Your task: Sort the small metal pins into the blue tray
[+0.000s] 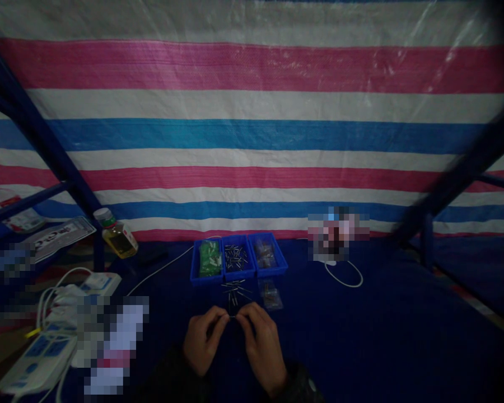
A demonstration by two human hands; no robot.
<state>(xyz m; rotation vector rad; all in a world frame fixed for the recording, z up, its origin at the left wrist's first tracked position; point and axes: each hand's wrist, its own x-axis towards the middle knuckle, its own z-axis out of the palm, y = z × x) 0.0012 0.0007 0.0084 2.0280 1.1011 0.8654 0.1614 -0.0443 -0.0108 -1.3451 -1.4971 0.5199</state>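
L hand (pixel 204 341) & R hand (pixel 262 347) together, fingertips pinching tiny metal pin (pixel 233 317): fine handling step; loose pins (pixel 234 292) just ahead, blue parts bins (pixel 238 257) beyond; next needs steady grip.

We look from a head-worn camera, facing forward and down across a dark blue surface (pixel 373 319). The left hand (pixel 202 341) and right hand (pixel 262 347) sit nearest us at the bottom, while a striped tarpaulin (pixel 252 134) hangs farther ahead.

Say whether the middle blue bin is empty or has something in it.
Not empty: the middle blue bin holds loose metal pins, lying scattered across its floor, well short of heaping over the rim.
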